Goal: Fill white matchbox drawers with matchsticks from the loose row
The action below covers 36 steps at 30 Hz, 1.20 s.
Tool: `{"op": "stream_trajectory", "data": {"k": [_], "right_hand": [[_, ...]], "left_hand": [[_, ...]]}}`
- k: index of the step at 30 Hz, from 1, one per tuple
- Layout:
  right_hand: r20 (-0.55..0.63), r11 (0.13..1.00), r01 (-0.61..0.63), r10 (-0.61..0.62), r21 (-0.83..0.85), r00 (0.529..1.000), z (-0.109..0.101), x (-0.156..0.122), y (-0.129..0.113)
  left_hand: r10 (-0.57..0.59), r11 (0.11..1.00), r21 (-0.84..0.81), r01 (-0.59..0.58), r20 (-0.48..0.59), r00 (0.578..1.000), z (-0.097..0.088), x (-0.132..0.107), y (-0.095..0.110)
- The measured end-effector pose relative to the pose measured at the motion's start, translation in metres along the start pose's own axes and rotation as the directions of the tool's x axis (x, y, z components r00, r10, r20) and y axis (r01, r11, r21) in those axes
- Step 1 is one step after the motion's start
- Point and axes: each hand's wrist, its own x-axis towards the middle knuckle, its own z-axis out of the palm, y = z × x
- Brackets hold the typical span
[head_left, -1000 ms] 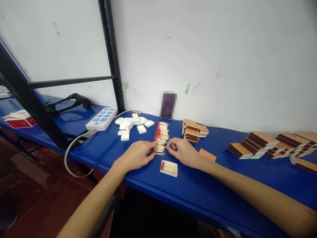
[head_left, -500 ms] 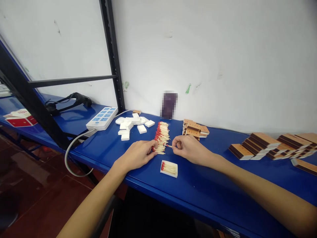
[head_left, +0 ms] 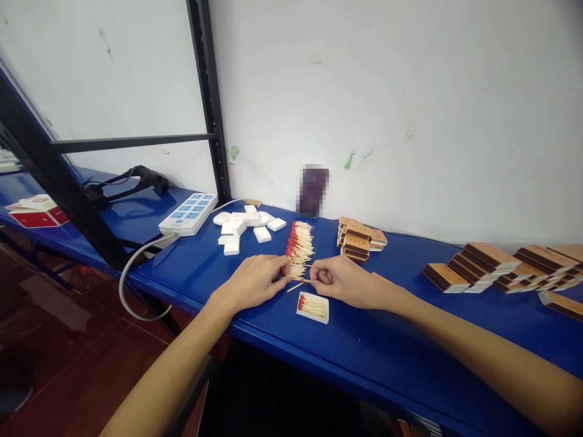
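A long heap of red-tipped matches point(head_left: 299, 246) lies on the blue bench point(head_left: 410, 340). My left hand point(head_left: 255, 280) rests on the bench, its curled fingertips touching the near end of the heap. My right hand point(head_left: 346, 280) is closed in a pinch on a few matches point(head_left: 300, 281) just right of the heap's near end. A white open tray point(head_left: 312, 306) with several matches in it sits in front of both hands.
White empty trays point(head_left: 243, 226) and a white power strip point(head_left: 187, 213) lie at the back left. Brown matchbox sleeves sit in a small stack point(head_left: 359, 238) behind my right hand and in rows point(head_left: 496, 264) at the right. A black shelf post point(head_left: 210, 103) stands at the left.
My right hand has drawn a few matches off the near end of the heap and come down toward the white tray. My left hand has stayed at the heap.
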Motion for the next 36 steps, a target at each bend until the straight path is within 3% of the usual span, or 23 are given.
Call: {"op": "stream_trajectory", "data": {"k": [8,16,20,25,30,36], "right_hand": [[0.024,0.996,-0.046,0.044,0.073,0.999,-0.005,0.0,-0.003],[0.031,0.998,0.039,-0.041,0.05,0.999,0.005,0.009,-0.001],[-0.047,0.998,0.044,-0.041,0.055,0.998,0.007,0.011,-0.002],[-0.231,0.996,-0.086,0.084,0.001,0.969,0.003,0.011,0.01],[-0.211,0.99,-0.116,0.098,-0.075,0.972,0.009,0.013,0.02],[-0.19,0.995,-0.053,0.037,-0.083,0.981,0.009,0.011,0.019]], "left_hand": [[0.053,0.995,-0.083,-0.048,0.066,0.996,-0.002,0.0,0.003],[0.107,0.976,-0.205,-0.077,0.139,0.985,-0.012,-0.007,-0.013],[0.118,0.967,-0.243,-0.083,0.136,0.984,-0.016,-0.01,-0.015],[0.08,0.954,-0.291,-0.067,0.034,0.996,-0.014,-0.005,-0.014],[-0.006,0.975,-0.219,-0.044,-0.226,0.974,-0.013,-0.004,-0.02],[0.092,0.972,-0.168,-0.165,-0.376,0.922,-0.013,-0.008,-0.023]]}}
